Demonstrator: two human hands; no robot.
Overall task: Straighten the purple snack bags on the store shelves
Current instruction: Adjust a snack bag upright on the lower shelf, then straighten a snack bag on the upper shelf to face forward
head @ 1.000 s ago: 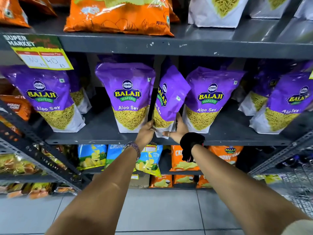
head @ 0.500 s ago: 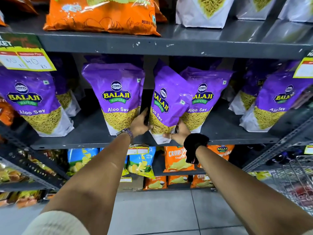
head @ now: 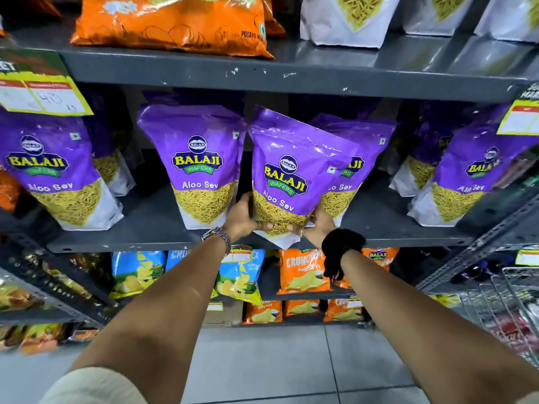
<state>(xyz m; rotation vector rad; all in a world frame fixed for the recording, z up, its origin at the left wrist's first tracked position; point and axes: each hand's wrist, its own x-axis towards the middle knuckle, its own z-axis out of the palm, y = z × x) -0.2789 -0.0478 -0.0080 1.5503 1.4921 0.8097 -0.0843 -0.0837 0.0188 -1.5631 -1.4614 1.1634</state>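
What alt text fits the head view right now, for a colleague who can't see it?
Both hands, the left hand and the right hand, grip the bottom of a tilted purple Aloo Sev bag at the front edge of a grey metal shelf. More purple bags stand on either side, with orange bags above and below.

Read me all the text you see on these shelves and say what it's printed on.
"BALAJI WAFERS Aloo Sev": held purple bag, tilted, and the purple bag left of it.
"POTATO": orange bag up top; rest cut off.
"CRUNCH": orange bag below; rest hidden.
"40": left price tag; other writing blurred.
Right price tag: blurred.
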